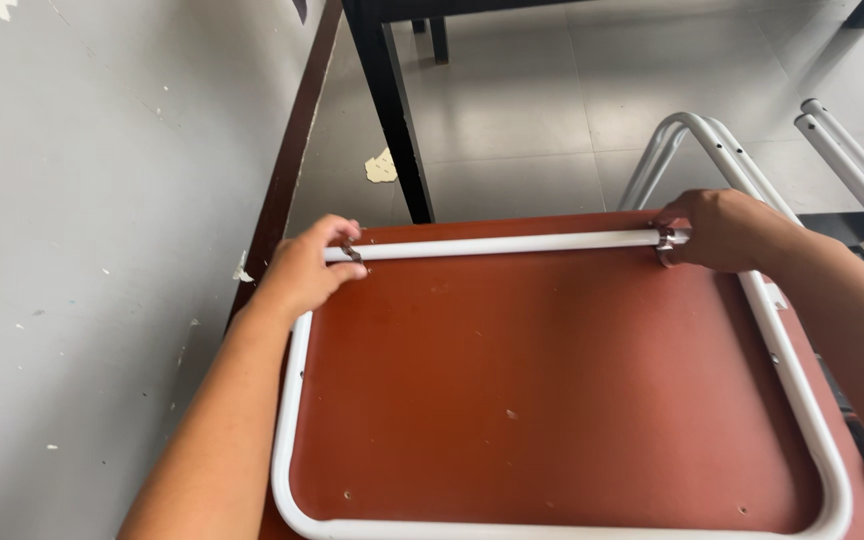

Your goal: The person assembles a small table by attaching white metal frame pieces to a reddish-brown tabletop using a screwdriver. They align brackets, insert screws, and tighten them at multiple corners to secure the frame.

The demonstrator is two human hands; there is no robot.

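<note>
So there's a white metal tube [512, 244] lying straight across the far edge of a reddish-brown board [552, 390], and both hands are on it. Left hand [304, 272] is curled shut around the tube's left end, fingers wrapped over a small metal clamp [351, 252]. Right hand [717, 230] is closed on the right end, right at another shiny clamp [666, 245]. The tube sits between the two grips, touching the white tubular frame [802, 400] that runs round the board's edge. No labels or packaging anywhere. Grey wall [82, 250] on the left, black table leg [392, 110] beyond, more white tubing [852, 160] far right on the tiled floor [552, 100].
</note>
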